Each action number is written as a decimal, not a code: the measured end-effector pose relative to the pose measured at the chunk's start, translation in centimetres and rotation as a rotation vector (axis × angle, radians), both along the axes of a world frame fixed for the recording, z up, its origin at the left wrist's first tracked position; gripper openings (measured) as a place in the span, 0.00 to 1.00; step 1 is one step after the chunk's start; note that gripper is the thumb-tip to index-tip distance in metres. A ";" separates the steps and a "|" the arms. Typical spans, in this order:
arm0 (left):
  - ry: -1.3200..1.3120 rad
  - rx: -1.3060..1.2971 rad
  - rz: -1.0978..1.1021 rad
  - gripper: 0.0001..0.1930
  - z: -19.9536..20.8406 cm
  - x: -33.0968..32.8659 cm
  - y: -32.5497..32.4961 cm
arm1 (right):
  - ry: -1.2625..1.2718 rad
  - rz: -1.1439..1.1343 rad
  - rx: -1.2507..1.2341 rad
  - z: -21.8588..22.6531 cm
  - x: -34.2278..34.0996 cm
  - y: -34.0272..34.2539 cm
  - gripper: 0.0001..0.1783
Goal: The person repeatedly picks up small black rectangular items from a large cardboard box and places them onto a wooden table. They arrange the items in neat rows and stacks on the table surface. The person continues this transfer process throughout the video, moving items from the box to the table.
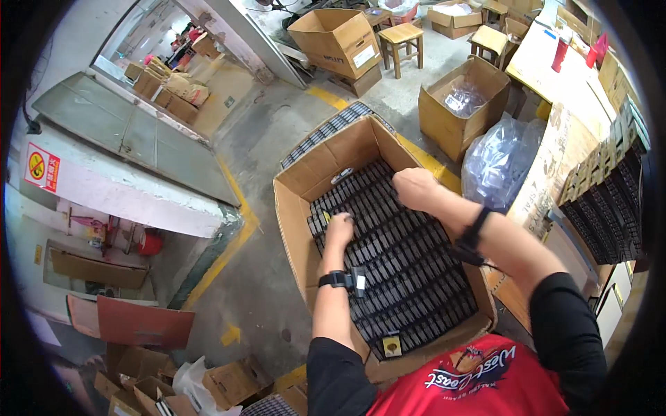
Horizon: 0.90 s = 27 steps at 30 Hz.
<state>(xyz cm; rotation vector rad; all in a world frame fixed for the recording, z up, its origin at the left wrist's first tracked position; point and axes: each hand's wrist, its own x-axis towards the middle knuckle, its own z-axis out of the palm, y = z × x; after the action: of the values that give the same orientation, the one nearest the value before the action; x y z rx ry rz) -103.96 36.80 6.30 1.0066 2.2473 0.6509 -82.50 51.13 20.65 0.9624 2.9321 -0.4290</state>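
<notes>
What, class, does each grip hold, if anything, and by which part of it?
It cannot be told: the left grip and right grip are over the dark rows in the cardboard box, but any hold is unclear.

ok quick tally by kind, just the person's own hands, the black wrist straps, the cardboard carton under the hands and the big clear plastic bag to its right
Hands: 2 (left hand, right hand)
Black wrist straps: 2, one on each arm
Open cardboard carton under the hands: 1
Big clear plastic bag: 1
Total: 6
</notes>
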 end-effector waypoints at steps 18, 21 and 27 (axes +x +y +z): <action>0.045 -0.216 0.254 0.19 -0.6 6.0 4.1 | -0.146 -0.622 -0.458 -13.2 -7.1 3.0 0.20; -0.046 0.030 0.419 0.28 -0.9 6.9 3.3 | 0.052 -0.634 -0.404 -14.0 -6.3 1.7 0.21; 0.091 0.657 0.633 0.22 0.0 6.0 2.1 | 0.496 -0.585 -0.367 -7.6 -6.3 0.5 0.23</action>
<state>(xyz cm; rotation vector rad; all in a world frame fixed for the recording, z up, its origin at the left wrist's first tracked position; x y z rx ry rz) -97.99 38.94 6.29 0.5690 2.4876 1.7237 -88.81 51.63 13.09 1.8540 2.7036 -1.3400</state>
